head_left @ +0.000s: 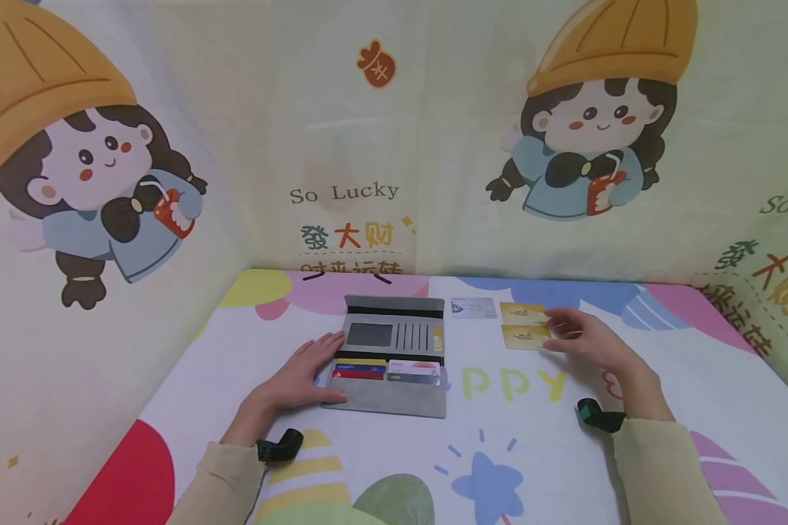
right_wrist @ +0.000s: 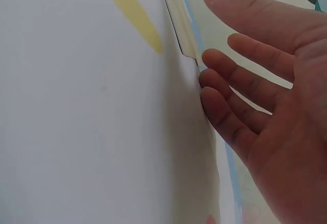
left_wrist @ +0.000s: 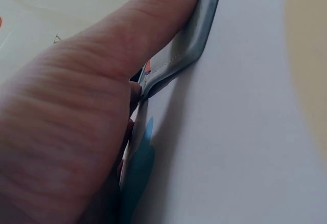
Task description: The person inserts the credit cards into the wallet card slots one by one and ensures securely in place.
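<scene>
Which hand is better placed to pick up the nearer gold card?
Right. The right hand lies open with its fingertips at the nearer gold card's edge. The left hand lies flat on the open wallet, probably steadying it, and that card lies across the wallet from it.

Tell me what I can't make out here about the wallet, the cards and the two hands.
- Print on the cards in the wallet: too small in the head view; the left hand hides them in the left wrist view.
- Faces of the two gold cards and the pale card: too small to read.
- Whether the right hand touches the nearer gold card: the right wrist view shows only a card's edge.
</scene>
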`<act>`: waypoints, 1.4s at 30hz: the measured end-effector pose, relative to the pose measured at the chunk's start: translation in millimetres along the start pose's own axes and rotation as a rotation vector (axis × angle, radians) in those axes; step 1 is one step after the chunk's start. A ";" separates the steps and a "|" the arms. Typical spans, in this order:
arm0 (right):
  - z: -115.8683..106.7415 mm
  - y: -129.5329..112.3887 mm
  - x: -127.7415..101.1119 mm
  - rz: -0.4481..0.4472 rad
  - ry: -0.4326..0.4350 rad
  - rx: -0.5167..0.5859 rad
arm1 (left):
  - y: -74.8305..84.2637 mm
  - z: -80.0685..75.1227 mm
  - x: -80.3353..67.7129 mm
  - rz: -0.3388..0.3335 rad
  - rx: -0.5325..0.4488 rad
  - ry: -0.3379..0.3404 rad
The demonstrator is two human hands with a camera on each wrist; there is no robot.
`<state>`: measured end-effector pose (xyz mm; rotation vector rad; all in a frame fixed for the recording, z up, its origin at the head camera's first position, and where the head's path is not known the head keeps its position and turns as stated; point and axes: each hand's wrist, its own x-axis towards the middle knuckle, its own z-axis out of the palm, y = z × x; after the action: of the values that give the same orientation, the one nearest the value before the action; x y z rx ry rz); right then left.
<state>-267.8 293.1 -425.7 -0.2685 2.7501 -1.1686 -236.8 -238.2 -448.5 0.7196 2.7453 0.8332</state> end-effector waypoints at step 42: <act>5.9 -1.2 3.5 -0.056 -0.021 -0.142 | 1.9 -1.9 0.2 0.003 -0.014 -0.003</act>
<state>-269.9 287.4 -429.1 -0.3733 2.8286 -0.9776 -236.8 -237.6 -445.9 0.7225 2.7334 0.8502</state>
